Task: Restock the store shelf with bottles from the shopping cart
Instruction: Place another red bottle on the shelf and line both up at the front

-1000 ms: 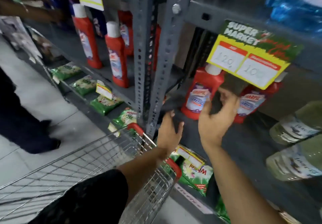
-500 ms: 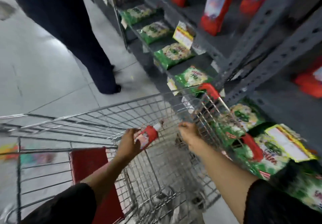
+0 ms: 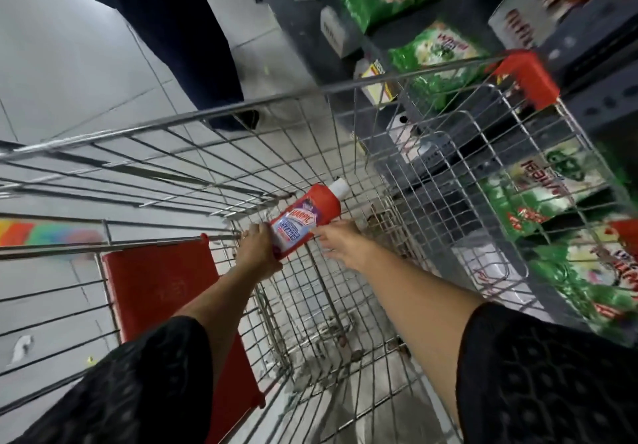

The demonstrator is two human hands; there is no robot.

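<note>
One red plastic bottle with a white cap and a blue-and-white label [image 3: 308, 217] was held tilted inside the silver wire shopping cart [image 3: 262, 105], cap pointing toward one o'clock. The left hand [image 3: 257, 254] had its fingers clenched around the bottle's base end. The right hand [image 3: 340, 241] lay just beside the bottle at its three o'clock side, fingers spread and loose, gripping nothing. A red plastic seat flap [image 3: 162, 291] hung at eight o'clock. Green printed packets [image 3: 433, 53] filled the grey metal shelf [image 3: 587, 109] at two o'clock.
</note>
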